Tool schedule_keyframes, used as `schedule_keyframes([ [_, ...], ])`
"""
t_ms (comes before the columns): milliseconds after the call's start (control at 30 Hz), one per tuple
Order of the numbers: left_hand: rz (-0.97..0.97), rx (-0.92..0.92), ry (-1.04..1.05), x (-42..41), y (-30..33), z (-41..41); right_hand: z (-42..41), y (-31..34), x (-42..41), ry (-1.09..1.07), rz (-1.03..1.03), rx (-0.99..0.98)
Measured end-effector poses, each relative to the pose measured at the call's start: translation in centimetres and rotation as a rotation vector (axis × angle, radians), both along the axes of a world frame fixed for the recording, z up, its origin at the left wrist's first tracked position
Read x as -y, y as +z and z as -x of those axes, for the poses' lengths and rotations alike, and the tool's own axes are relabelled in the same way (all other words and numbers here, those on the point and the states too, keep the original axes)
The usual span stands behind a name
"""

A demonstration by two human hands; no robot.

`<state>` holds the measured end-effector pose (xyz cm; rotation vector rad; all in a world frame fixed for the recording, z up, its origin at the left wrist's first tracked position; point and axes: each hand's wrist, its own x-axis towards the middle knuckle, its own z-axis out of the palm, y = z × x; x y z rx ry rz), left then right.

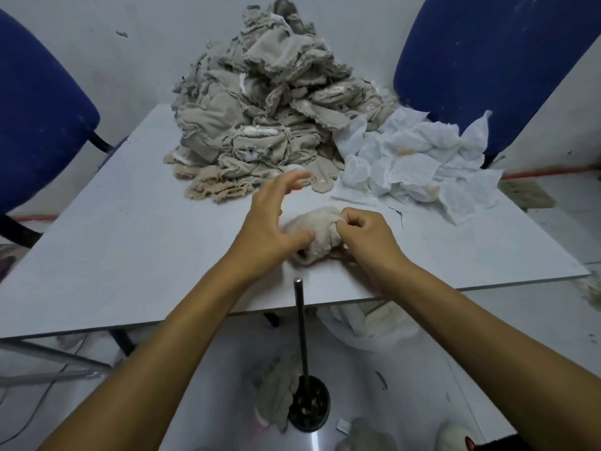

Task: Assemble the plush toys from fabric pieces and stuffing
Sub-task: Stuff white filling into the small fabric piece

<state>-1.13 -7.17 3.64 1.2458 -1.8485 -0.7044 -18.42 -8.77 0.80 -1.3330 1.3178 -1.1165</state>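
A small cream plush skin [317,232] lies on the white table [130,242] near its front edge. My right hand [367,237] pinches its right side with curled fingers. My left hand [270,219] rests its thumb on the left side of the skin, and its fingers are spread and raised above the table. Behind the hands rises a tall heap of grey-beige unstuffed fabric skins [260,102].
A pile of white backing sheets [419,164] lies at the back right. An upright metal rod [300,323] on a round black base [309,408] stands on the floor by the table edge. Blue chairs [35,118] flank the table. Fabric scraps [276,392] and a bag [364,327] lie below.
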Motion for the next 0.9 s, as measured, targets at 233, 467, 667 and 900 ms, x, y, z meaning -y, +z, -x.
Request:
schedule_keyframes([
  [233,-0.001,0.152,-0.001,1.1,-2.4,0.1,1.0,1.6,0.4,0.139,-0.344,0.509],
  [467,-0.226,-0.278,0.236,2.3,-2.7,-0.8,0.9,1.0,-0.3,0.106,0.301,-0.091],
  [667,-0.181,-0.378,0.242,2.2,-3.0,-0.6,0.6,0.3,-0.4,0.019,0.342,-0.144],
  [900,-0.271,-0.418,0.243,1.7,-3.0,-0.6,0.3,0.7,-0.9,-0.01,0.492,-0.298],
])
